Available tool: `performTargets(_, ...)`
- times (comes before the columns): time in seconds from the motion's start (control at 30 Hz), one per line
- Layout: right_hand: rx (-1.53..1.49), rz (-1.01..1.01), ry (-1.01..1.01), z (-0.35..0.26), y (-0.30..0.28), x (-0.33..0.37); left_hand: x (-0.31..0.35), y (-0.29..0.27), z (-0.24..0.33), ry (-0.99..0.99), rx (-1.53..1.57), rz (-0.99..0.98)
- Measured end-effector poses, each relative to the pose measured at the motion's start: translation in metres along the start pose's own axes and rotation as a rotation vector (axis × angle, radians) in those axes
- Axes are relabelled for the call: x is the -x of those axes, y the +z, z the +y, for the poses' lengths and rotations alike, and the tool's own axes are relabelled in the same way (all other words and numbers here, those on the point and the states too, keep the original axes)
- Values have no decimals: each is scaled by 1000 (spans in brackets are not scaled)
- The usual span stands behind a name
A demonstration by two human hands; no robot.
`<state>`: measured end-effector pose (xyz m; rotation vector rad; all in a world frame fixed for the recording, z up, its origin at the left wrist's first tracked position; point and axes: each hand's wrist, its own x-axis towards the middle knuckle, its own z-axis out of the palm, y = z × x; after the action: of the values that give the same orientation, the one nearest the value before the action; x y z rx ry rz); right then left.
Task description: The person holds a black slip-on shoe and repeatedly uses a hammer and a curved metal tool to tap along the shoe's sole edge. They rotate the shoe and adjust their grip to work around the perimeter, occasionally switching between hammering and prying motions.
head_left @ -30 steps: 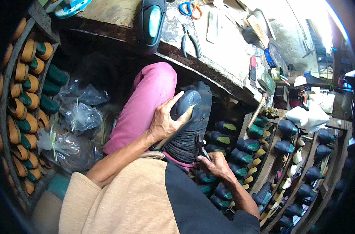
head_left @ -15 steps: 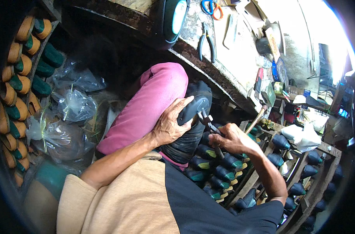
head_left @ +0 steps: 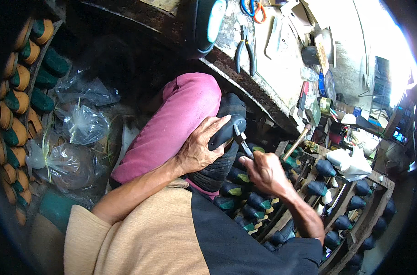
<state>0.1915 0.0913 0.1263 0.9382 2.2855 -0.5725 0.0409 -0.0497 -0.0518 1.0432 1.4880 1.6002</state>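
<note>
A dark shoe upper on a last (head_left: 226,133) rests against my knee, its smooth rounded end facing up. My left hand (head_left: 200,145) is closed around its near side, with the thumb and fingers pressing on it. In my right hand (head_left: 266,170) is a pair of pliers (head_left: 246,147), the fist wrapped round the handles. The jaws meet the right edge of the dark shoe upper; whether they grip material there is too small to tell. Black wrapping (head_left: 213,170) covers the leg just below the shoe.
Racks of tan and green shoes (head_left: 16,117) line the left, beside tied clear plastic bags (head_left: 82,123). Dark shoes on lasts (head_left: 256,201) fill the wooden rack (head_left: 350,240) at lower right. The workbench (head_left: 263,75) ahead holds black-handled pliers (head_left: 245,50), scissors (head_left: 253,10) and a hammer (head_left: 301,136).
My right hand has turned and lowered slightly, so the pliers' handles now sit hidden in the fist. My left hand keeps its hold on the shoe upper. The view has shifted a little.
</note>
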Motion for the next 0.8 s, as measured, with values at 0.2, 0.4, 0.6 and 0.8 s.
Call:
performTargets(0.2,-1008,15,312,-15,77,18,0,5,3,9,-30,18)
performTargets(0.4,-1105,151,215,-18,120,29,-21,-25,10,-299,210,-378)
performTargets(0.6,-1268,195,150,-19,152,34,-56,-29,14,-445,363,-706)
performTargets(0.8,-1637,313,85,-26,185,27,-38,10,35,-252,-160,-377)
